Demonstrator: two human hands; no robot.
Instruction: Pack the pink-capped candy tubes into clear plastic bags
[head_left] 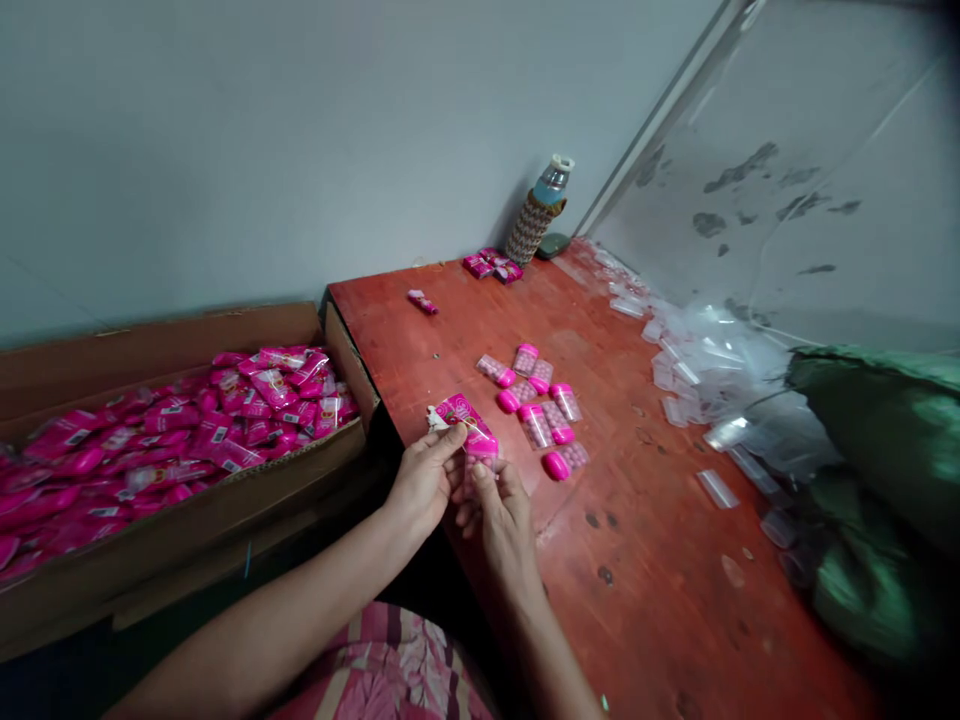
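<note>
My left hand [429,478] pinches a shiny pink printed wrapper [463,415] near the table's front left edge. Right below the wrapper, my right hand [504,505] grips a small clear candy container [480,458] with pink pieces inside. The fingers of both hands meet around the two things, and I cannot tell whether the wrapper is round the container or only against it. Just beyond my right hand lies a loose group of similar candy containers [536,425] with bright pink caps.
A cardboard box [341,370] full of pink wrapped packs [217,430] stands left of the red table [637,520]. More pink packs [491,265] and a bottle in a knitted cover [532,225] are at the back. Clear plastic sleeves [686,365] and a green sack [885,440] lie right.
</note>
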